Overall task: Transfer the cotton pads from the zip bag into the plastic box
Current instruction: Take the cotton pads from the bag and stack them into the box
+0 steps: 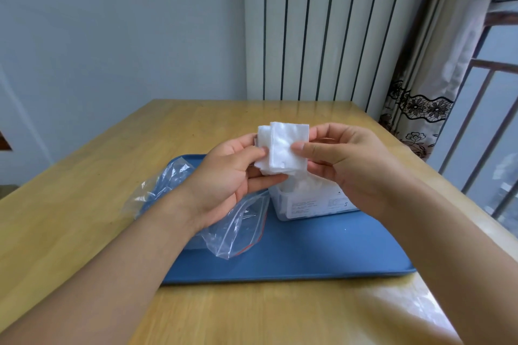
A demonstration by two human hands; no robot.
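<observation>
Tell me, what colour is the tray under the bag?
Blue. The tray shows plainly in the head view.

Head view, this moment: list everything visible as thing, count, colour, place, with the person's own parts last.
cotton pads: a small stack, exact count unclear, white, held up between both hands above the box; more white pads show inside the box
plastic box: one, clear with a printed label, on the tray's right half, partly hidden by the right hand
zip bag: one, clear with a red seal strip, crumpled on the tray's left half
tray: one, blue, on the table
table: one, light wood
radiator: one, white, on the wall behind
curtain: one, pale with black floral lace, far right
left hand: grips the stack's left side
right hand: pinches its right edge
</observation>
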